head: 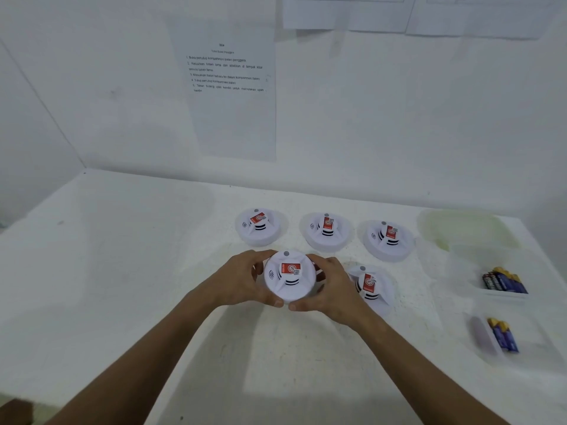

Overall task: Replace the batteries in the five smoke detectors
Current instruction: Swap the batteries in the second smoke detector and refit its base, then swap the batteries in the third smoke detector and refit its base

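Your left hand [242, 280]: wrapped round the left side of the front smoke detector [290, 276], fingers curled over its far rim, thumb pressed on the near edge. So it's gripping, not loose.
Your right hand [331, 285]: same deal on the right side, fingers hooked over the far rim, thumb on the near edge almost meeting your other thumb.
Front smoke detector: white, round, red sticker facing up, small grey button at its far edge. Can't tell if it's lifted or sitting on the table [122, 286], your hands cover the bottom.
Back row: three more detectors along the far side: left one [258, 227], middle one [326, 231], right one [388, 239], all flat on the table and apart from each other.
Fifth detector [369, 286]: just right of your right hand, partly hidden behind your wrist.
Batteries: one bunch [504, 280] in a clear tray on the right, a smaller bunch [503, 334] in another clear tray nearer you.
Clear lidded tub [466, 228]: far right corner, contents too hazy to make out.
Wall: printed instruction sheet [228, 87] taped up behind the table.
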### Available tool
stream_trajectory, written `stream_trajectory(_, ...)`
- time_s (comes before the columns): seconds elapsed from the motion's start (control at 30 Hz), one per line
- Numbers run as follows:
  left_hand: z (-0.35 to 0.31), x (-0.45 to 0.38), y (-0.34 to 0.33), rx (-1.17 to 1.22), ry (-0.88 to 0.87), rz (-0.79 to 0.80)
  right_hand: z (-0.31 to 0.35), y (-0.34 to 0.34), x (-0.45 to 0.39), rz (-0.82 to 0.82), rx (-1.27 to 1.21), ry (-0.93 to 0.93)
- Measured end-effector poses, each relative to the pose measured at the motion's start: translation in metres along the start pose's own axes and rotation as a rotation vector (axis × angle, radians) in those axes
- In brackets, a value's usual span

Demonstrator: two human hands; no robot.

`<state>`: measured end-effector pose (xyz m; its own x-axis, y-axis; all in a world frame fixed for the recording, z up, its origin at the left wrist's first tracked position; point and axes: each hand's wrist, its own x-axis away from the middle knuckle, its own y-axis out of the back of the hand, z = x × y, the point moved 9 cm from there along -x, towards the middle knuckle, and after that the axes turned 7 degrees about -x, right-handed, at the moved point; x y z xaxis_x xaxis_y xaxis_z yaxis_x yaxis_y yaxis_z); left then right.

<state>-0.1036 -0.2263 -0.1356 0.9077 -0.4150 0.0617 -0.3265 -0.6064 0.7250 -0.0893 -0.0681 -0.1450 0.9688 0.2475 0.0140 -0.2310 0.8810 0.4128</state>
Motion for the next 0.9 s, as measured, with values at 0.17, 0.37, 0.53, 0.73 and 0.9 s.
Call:
stream_trajectory(0.17,0.01,-0.01,-0.007,-0.021,0.011,0.07,-0.004,-0.005,-0.005,0.029,0.071,-0.007)
stream_trajectory(0.37,0.018,-0.012,-0.01,-0.049,0.022,0.086,-0.015,-0.011,-0.008,0.041,0.088,-0.048)
stream_trajectory(0.53,0.024,-0.011,-0.009,-0.03,0.041,0.07,-0.014,-0.016,-0.009,0.036,0.107,-0.039)
stream_trajectory(0.73,0.033,-0.008,-0.003,-0.112,0.1,0.129,-0.011,-0.011,-0.012,0.038,0.138,-0.047)
stream_trajectory(0.9,0.035,-0.016,0.051,-0.188,0.141,-0.013,0.011,0.004,-0.036,0.017,0.103,-0.035)
